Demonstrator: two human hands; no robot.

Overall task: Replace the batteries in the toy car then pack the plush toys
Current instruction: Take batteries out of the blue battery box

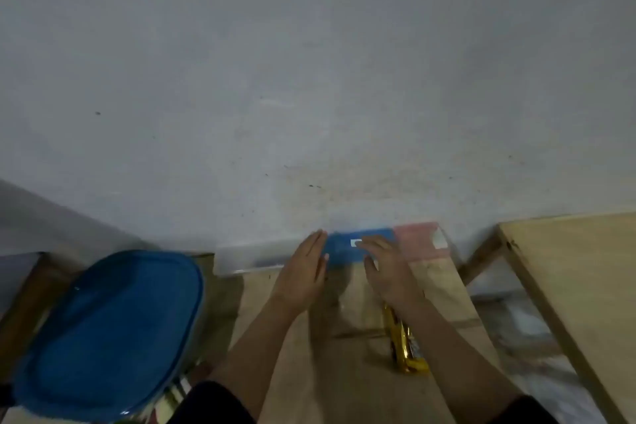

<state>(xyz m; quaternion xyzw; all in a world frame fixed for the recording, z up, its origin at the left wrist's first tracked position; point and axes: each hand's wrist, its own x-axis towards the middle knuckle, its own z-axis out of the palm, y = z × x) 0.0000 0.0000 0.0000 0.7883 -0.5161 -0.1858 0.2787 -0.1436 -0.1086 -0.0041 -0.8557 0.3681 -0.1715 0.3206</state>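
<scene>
The toy car is not showing plainly to us. The likeliest candidate is the blue thing (358,246) sitting at the far edge of the table (344,389), tight against the wall (309,79), but it is too blurred for us to say whether it is the car or only a box.

It is lying with its long axis left to right along the wall, across the line of our forearms. A clear box (247,256) is sitting just beside its left end and a pink box (418,238) just beside its right end.

Our left hand (304,272) is standing flat at the left end, fingers straight and together and gripping nothing. Our right hand (389,269) is lying over the right half, fingers spread and a little bent, the tips near a white label (356,243). We cannot tell whether it is gripping or only resting there.

So the blue thing is lying ahead of both hands and between them. The right hand is the nearer one, being already over it.

We are judging that drawing it out will call for a pull straight toward us, one hand at each end.

The gold pack (407,348), probably the batteries, is lying nearer to us under the right forearm, pointing away from us.
</scene>
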